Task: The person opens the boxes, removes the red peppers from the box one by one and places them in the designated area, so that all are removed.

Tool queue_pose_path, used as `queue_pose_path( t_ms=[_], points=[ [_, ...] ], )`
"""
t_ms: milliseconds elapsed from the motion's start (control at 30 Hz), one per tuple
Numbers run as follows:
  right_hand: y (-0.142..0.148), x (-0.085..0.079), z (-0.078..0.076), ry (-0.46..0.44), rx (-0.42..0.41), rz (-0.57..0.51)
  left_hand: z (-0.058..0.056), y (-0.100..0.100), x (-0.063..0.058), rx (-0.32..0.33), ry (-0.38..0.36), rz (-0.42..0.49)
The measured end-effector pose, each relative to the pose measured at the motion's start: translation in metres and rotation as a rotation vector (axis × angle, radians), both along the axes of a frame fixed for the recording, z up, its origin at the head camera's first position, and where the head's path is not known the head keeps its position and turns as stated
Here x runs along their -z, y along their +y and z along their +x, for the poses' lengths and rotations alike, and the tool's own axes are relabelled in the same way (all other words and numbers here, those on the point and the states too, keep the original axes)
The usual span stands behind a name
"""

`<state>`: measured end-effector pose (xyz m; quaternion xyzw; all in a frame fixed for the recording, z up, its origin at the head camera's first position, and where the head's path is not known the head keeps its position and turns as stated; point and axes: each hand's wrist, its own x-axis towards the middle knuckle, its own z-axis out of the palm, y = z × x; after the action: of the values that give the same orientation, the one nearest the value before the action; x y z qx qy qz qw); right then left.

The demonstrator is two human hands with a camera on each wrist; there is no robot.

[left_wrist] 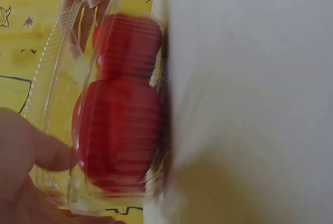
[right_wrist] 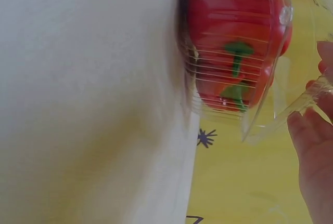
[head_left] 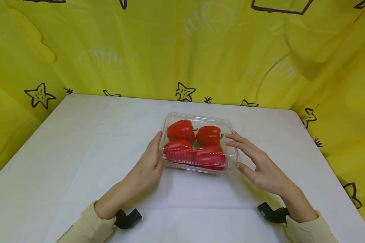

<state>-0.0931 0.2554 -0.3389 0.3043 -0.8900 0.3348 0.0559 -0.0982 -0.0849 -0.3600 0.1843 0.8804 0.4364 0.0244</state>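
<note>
A clear plastic clamshell container [head_left: 200, 118] sits on the table in the head view, with several red bell peppers [head_left: 180, 130] inside, some with green stems. My left hand [head_left: 146, 165] holds its left side; in the left wrist view the thumb [left_wrist: 52, 154] presses near the rim. At the right side, my right hand [head_left: 258, 165] has its thumb at the front corner and its fingers over the lid. From the right wrist view, these fingers [right_wrist: 307, 130] pinch the edge of the lid [right_wrist: 281, 117], which stands at an angle to the base.
A white cloth covers the table [head_left: 109, 162]. Behind and beside it hangs a yellow curtain [head_left: 158, 60] with fish and starfish drawings. Black devices [head_left: 127, 218] are strapped to both wrists, below beige sleeves [head_left: 89, 224].
</note>
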Motion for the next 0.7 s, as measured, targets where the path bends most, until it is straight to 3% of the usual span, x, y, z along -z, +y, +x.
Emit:
queue_pose_path(
  t_ms=[267, 500, 567, 700],
  points=[
    [0.002, -0.008, -0.003, 0.007, -0.012, -0.002, -0.01, -0.011, 0.0, -0.023, -0.063, -0.031],
    [0.003, -0.013, -0.008, -0.016, -0.052, -0.099, -0.013, -0.019, -0.001, 0.073, -0.133, -0.143],
    [0.002, -0.015, -0.011, -0.033, -0.071, -0.154, -0.015, -0.02, -0.003, 0.091, -0.13, -0.203],
    [-0.002, -0.02, -0.017, -0.052, -0.07, -0.241, -0.02, -0.018, -0.01, 0.101, -0.052, -0.334]
  ],
)
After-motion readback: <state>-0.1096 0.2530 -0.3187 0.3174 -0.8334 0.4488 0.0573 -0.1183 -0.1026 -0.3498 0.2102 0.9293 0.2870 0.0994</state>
